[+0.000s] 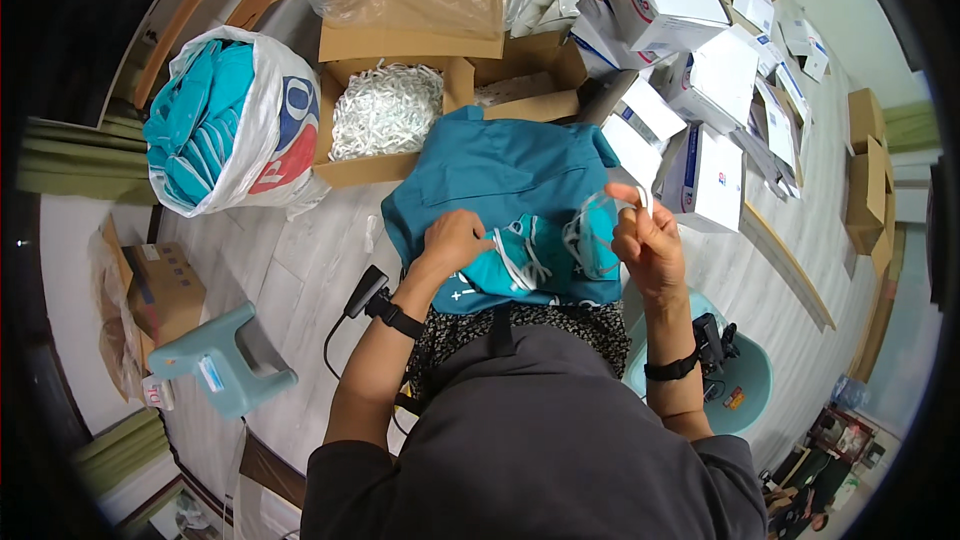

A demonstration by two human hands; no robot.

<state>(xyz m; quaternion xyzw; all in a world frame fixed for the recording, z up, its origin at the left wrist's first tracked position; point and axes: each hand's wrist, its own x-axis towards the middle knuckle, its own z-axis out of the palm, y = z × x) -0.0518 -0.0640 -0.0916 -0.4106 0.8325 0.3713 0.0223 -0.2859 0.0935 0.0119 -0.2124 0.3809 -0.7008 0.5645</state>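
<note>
A teal apron-like cloth lies over my lap. On it rest a teal fabric piece with white cords and another teal piece in clear wrapping. My left hand is pinched at the left edge of the nearer teal piece. Raised at the right of the cloth, my right hand has its fingers curled round a white cord; the index finger points outward. Whether that cord joins the teal pieces I cannot tell.
Ahead, a cardboard box holds a heap of white cords. At its left stands a white bag of teal pieces. White cartons are piled at the right. A teal stool and a pale teal tub flank me.
</note>
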